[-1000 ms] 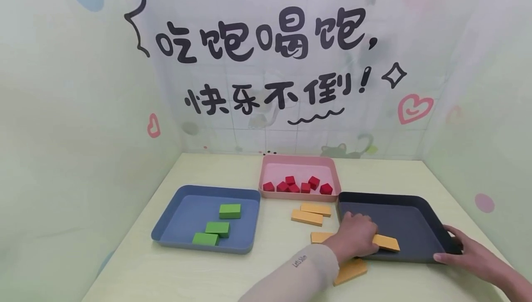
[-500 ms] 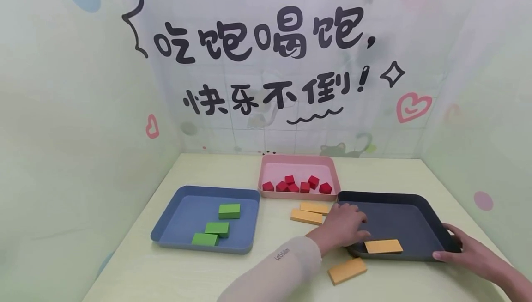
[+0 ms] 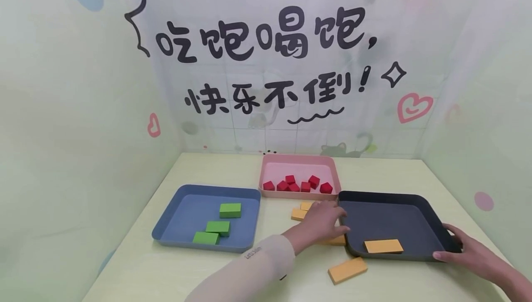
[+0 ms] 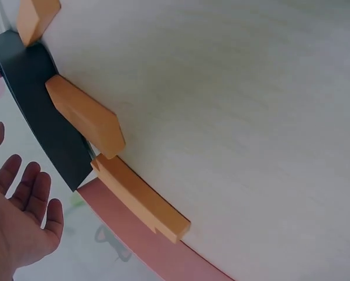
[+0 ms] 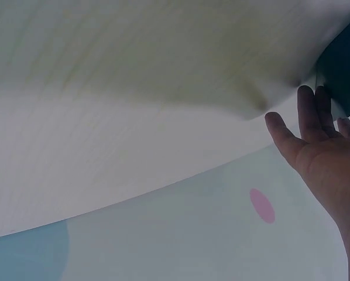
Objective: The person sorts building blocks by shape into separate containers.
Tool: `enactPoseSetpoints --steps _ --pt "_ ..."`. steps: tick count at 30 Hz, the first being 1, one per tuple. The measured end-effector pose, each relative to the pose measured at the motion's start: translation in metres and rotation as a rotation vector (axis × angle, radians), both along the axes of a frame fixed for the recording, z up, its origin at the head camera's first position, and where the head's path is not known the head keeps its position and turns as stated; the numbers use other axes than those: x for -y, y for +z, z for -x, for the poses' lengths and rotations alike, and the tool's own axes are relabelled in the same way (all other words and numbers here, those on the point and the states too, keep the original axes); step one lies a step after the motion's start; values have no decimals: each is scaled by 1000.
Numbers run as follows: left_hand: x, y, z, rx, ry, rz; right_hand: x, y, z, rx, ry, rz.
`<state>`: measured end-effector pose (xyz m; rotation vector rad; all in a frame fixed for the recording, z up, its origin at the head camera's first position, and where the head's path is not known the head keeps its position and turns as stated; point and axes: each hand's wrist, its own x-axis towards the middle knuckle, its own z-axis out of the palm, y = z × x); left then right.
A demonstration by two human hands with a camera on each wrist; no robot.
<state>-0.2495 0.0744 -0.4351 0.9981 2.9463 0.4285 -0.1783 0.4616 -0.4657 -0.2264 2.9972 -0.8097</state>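
My left hand [image 3: 322, 221] is over the yellow wooden blocks beside the dark grey tray [image 3: 390, 202], fingers spread and holding nothing. Partly covered by it is one yellow block [image 3: 334, 240] against the tray's left side. Behind the hand, two more blocks [image 3: 298, 214] lie together, partly hidden. Another yellow block [image 3: 347, 270] rests on the table in front of the tray. Inside the tray lies one block [image 3: 383, 246] near the front wall. My right hand [image 3: 474, 252] holds the tray's front right corner between thumb and fingers. In the left wrist view, the left hand [image 4: 23, 219] is apart from the blocks.
A blue tray [image 3: 176, 216] at left holds three green blocks [image 3: 218, 228]. The pink tray [image 3: 299, 160] at the back contains several red pieces [image 3: 305, 186]. Printed walls [image 3: 83, 131] enclose the pale table [image 3: 166, 274] at the back and both sides.
My left hand let go of a yellow block, which now lies in the dark tray. It then moved left, out of the tray to the blocks beside it. My right hand stayed at the corner.
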Motion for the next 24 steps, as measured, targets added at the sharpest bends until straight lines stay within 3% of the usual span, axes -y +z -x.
enactPoseSetpoints --steps 5,10,17,24 --pt "20 -5 -14 31 -68 -27 2 0 0 0 5 13" --pt "32 -11 -34 80 -156 10 2 2 -1 9 -6 3" --pt "33 -11 -55 135 -221 96 0 0 -1 7 -7 3" --pt "26 -16 -62 117 -244 183 -1 -1 -1 15 2 10"
